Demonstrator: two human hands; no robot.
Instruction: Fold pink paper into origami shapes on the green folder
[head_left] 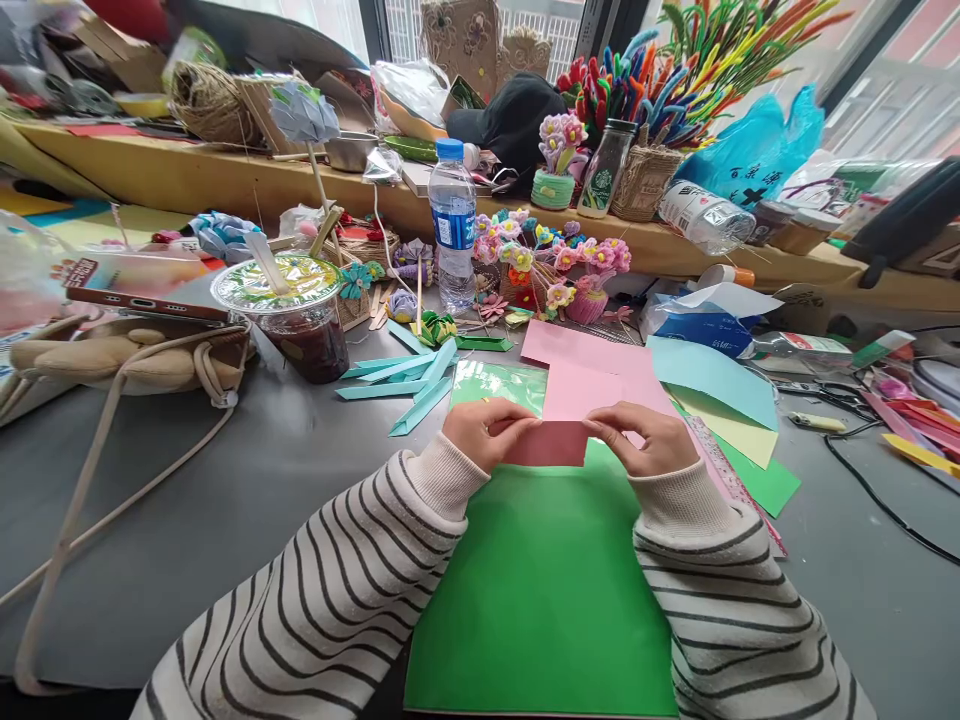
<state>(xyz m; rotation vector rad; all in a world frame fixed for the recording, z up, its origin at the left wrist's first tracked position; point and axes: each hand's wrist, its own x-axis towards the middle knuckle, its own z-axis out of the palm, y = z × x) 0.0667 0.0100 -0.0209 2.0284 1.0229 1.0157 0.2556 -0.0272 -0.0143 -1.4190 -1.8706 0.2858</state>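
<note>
Between my two hands a small pink paper piece [547, 445] is held up by its upper corners. My left hand [491, 432] pinches its left corner between thumb and fingers. On the right corner, my right hand [641, 437] has a similar pinch. Below the hands lies a large green sheet [540, 600]. Larger pink paper [592, 390] is just behind the held piece, beside a clear plastic packet [499, 385]. Folded turquoise paper strips [427, 385] lie in a loose pile to the left of it.
A lidded cup of dark drink [296, 335] and a phone [150, 290] on a beige bag [135, 355] are at the left. A water bottle [454, 225] stands behind. Blue paper [716, 380], scissors [832, 395] and a black cable [877, 500] lie right.
</note>
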